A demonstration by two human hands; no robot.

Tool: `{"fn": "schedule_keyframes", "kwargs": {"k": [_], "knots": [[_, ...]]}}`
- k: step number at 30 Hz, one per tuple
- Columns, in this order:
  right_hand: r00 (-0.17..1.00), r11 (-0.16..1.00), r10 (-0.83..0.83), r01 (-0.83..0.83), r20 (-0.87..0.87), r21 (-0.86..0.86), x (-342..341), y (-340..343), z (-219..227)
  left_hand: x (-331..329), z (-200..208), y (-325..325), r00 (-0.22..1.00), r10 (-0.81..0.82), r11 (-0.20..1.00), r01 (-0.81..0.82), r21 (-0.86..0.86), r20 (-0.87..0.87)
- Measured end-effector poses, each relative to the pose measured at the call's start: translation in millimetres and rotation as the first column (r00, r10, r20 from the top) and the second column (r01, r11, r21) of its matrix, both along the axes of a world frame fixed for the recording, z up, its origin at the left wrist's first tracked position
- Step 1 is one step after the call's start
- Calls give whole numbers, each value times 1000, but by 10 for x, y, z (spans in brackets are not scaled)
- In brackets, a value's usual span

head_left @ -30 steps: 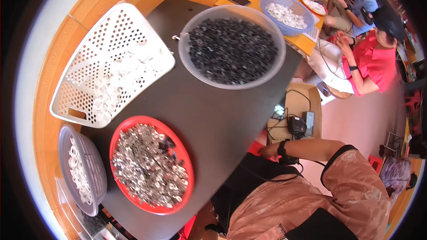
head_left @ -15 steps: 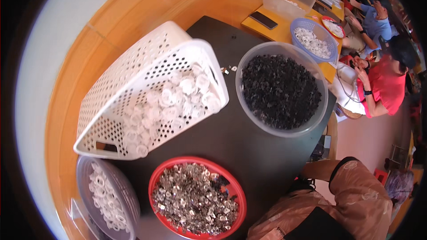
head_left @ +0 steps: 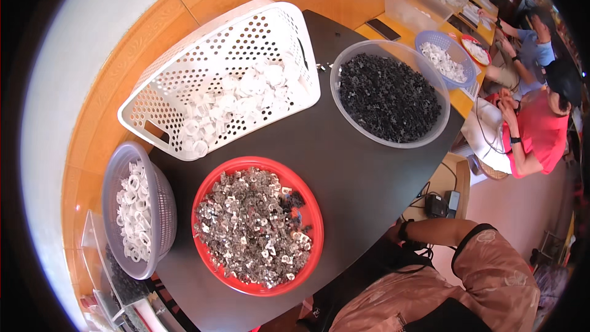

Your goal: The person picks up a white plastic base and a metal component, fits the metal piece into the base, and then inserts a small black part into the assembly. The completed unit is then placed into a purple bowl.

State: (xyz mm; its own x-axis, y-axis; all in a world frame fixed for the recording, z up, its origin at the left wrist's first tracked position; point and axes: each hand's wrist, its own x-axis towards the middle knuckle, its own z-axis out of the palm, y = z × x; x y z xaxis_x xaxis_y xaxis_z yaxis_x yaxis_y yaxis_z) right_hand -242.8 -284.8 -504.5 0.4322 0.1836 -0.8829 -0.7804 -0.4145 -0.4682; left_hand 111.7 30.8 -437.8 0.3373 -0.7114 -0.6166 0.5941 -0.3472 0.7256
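Neither of my hands shows. On the dark tabletop (head_left: 276, 138) before me stands a white perforated basket (head_left: 138, 114), holding white translucent plastic pieces (head_left: 236, 98). Nearer is a red round basin (head_left: 316, 209) heaped with small shiny metal pieces (head_left: 252, 227). To its left, a grey-purple colander (head_left: 166, 209) contains white ring-shaped plastic parts (head_left: 133, 209). A clear round tub (head_left: 433, 129) at the far right of the table is filled with small black pieces (head_left: 387, 95).
Brown patterned shorts (head_left: 387, 298) and a bare leg (head_left: 436, 232) are at lower right. Black adapters (head_left: 437, 205) with cables lie beyond the table edge. On a yellow table sit a phone (head_left: 382, 29) and a blue basket (head_left: 470, 80). A person in red (head_left: 544, 132) sits at right.
My view has shifted, so the basket, basin and tub appear higher in the picture. More of the near table edge and the colander shows. Neither hand has come into view.
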Motion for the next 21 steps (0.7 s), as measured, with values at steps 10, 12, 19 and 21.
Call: {"fn": "schedule_keyframes", "kwargs": {"k": [10,12,19,21], "knots": [[974,974,-224,223,-26,-37,376,-621,13,718,-132,-1084,980,-171,985,169,29,101],[963,962,-268,267,-29,-51,453,-743,118,864,-87,-1302,971,-205,979,203,30,122],[957,955,-291,290,-5,-63,455,-670,437,609,-19,-1007,954,-196,980,185,73,227],[957,956,-288,289,20,-57,371,-553,386,473,44,-800,944,-187,982,167,93,274]]}}
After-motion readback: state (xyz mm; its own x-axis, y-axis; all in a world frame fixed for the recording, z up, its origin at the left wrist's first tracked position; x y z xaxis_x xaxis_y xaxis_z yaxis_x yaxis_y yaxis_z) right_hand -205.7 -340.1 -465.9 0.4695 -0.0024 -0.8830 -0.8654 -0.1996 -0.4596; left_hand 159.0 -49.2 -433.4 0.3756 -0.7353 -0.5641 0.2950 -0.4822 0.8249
